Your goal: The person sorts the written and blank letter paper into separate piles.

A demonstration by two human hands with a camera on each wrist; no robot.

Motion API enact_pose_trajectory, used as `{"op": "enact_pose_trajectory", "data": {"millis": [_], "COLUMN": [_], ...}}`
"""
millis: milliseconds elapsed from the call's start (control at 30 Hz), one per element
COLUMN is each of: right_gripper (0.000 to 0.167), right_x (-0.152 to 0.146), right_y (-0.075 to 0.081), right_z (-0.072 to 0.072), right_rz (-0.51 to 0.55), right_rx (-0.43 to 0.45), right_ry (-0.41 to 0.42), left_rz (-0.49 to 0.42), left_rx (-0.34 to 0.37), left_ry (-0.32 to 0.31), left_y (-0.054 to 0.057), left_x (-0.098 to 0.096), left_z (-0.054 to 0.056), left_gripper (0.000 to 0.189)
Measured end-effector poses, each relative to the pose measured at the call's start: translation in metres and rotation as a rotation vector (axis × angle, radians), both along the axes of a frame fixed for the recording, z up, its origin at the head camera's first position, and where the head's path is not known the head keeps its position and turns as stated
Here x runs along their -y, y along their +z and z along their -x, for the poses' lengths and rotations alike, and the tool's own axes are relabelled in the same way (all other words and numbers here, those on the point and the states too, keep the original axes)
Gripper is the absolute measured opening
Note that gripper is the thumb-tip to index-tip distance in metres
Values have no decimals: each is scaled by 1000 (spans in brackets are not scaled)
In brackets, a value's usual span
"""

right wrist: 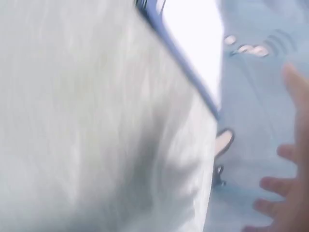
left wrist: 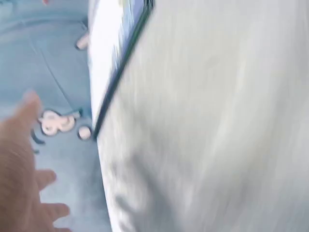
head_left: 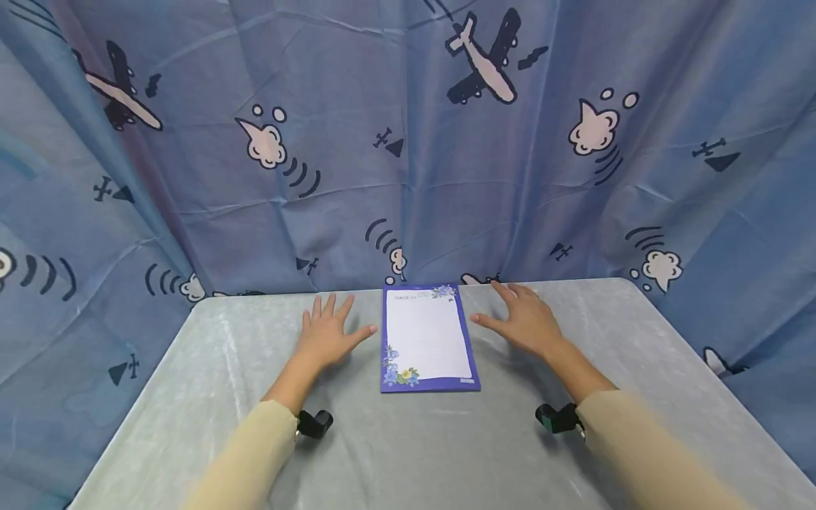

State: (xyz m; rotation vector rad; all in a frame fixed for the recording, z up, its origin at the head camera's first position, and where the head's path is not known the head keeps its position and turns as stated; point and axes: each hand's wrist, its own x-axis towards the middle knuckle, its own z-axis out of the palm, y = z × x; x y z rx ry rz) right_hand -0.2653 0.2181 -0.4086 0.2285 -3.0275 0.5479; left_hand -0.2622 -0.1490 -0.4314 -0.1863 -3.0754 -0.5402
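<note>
A notepad with a purple border and printed flowers lies on the table between my two hands. Its white page carries a short line of writing near the top. To its left, my left hand is spread with the thumb pointing at the pad's edge and holds nothing. My right hand is spread the same way on the other side, fingers extended and bare of any object. Both wrist views are blurred; the pad's edge shows in the left one, and the right one shows its blue-purple border.
The table has a pale grey-white cover. Behind it hangs a blue curtain printed with planes and clouds, reaching the table's far edge. A small black camera is strapped at the left wrist, another black camera at the right.
</note>
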Motion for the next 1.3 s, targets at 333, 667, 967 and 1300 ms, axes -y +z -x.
{"op": "enact_pose_trajectory", "data": {"millis": [333, 667, 967, 1300], "right_gripper": [50, 36, 35, 37], "right_x": [34, 52, 51, 52], "right_y": [-26, -62, -75, -83], "right_z": [-17, -22, -22, -19], "right_rz": [543, 560, 464, 505], "right_rx": [-22, -85, -155, -182], "right_ry": [-153, -189, -177, -162], "left_rz": [-499, -692, -581, -522], "left_rx": [-94, -173, -290, -313], "left_ry": [112, 164, 144, 120], "left_y": [-21, -47, -57, -61], "left_x": [-36, -55, -67, -63], "left_z": [-21, -24, -24, -22], "left_gripper": [48, 33, 25, 30]}}
